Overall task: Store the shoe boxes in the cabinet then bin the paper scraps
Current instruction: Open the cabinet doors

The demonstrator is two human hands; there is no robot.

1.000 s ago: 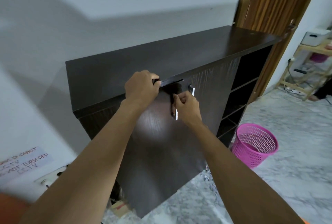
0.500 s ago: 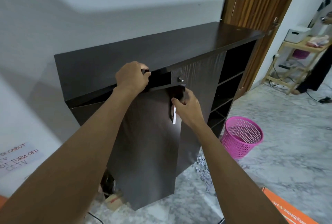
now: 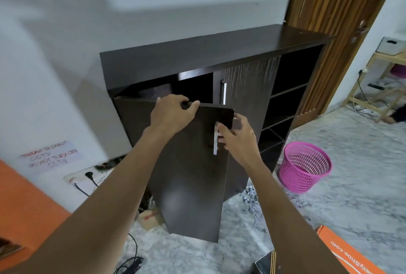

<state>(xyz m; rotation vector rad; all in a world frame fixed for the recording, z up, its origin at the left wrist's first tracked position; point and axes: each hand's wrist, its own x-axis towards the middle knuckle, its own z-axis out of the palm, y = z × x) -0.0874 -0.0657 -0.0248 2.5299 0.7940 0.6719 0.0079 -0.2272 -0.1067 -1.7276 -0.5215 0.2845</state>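
A dark brown cabinet [image 3: 211, 51] stands against the white wall. Its left door [image 3: 189, 186] is swung partly out towards me. My left hand [image 3: 171, 113] grips the door's top edge. My right hand [image 3: 237, 135] grips the door's silver handle [image 3: 215, 139] near its free edge. The right door [image 3: 243, 102] is closed. An orange shoe box [image 3: 349, 254] lies on the floor at the bottom right. Shredded paper scraps [image 3: 250, 199] lie on the floor by the cabinet's base. A pink mesh bin [image 3: 305, 166] stands to the right of the cabinet.
Open shelves [image 3: 285, 102] fill the cabinet's right end, next to a wooden door frame [image 3: 325, 10]. Plugs and cables [image 3: 87, 177] run along the wall at the left. A wooden rack [image 3: 380, 84] stands at the far right. A small cardboard box [image 3: 149, 216] sits under the door.
The left door has swung further out from the cabinet, both hands moving with it. The dark inside of the cabinet now shows above the door. The view has shifted left.
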